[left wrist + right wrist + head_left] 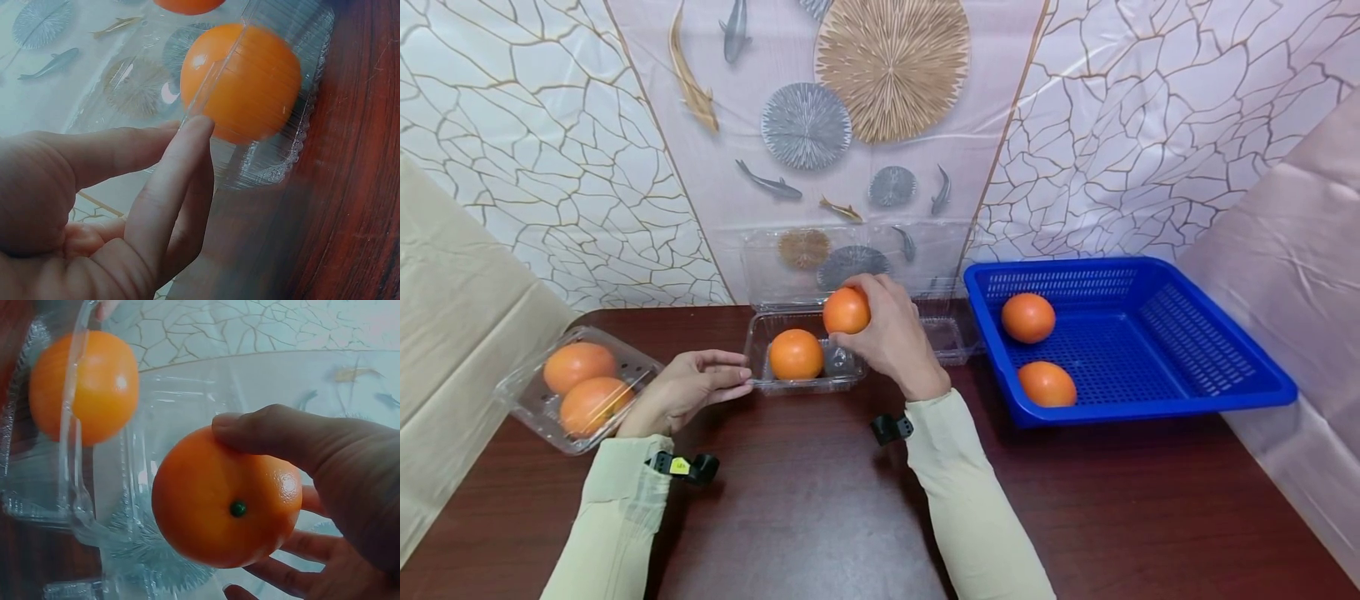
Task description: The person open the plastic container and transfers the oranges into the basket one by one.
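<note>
My right hand grips an orange over the right half of a clear plastic clamshell box. In the right wrist view the held orange shows a small green stem spot, with the thumb across its top. A second orange sits inside the box on the left. My left hand pinches the box's left rim between thumb and fingers, seen close up in the left wrist view beside the seated orange. The box's transparent lid stands raised at the back.
At the left lies another clear box with two oranges inside, its lid over them. A blue plastic basket stands at the right, with two oranges along its left side. Between them, another clear container sits partly behind my right hand.
</note>
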Motion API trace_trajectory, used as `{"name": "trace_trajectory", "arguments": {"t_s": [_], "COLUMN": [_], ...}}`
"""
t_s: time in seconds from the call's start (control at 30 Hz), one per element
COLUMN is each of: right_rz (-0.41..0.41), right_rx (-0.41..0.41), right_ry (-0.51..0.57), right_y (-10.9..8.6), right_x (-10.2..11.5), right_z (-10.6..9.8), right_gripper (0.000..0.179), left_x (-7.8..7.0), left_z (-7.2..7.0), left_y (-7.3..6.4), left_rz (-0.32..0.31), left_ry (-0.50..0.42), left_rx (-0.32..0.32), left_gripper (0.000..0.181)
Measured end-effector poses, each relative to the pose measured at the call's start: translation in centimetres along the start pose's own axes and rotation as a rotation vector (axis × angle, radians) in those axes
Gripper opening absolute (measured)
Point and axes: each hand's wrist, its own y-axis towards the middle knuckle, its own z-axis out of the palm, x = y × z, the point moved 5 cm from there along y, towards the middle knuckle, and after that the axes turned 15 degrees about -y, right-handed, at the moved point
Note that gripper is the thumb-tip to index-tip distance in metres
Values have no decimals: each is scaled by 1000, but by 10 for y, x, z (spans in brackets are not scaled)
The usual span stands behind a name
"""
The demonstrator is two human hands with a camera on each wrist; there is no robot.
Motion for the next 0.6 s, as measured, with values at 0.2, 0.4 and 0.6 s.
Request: {"name": "trace_trajectory", "arguments": {"t_s": [0.2, 0.4, 0.6], "right_rz": [-9, -16, -16], "right_rx": [-19, -30, -35], "right_ry": [-4, -4, -6], "right_y": [-1, -2, -3], "right_x": [-2, -3, -5], "right_z": [-7, -14, -20], "right_gripper": [60, 60, 60], "left_x": [0, 0, 0], "left_z": [0, 0, 1], "left_y": [0, 0, 0], "left_rz": [5, 0, -5], "left_ry": [-9, 6, 20], "left_rx": [3, 1, -11], "left_gripper": [52, 52, 54]}}
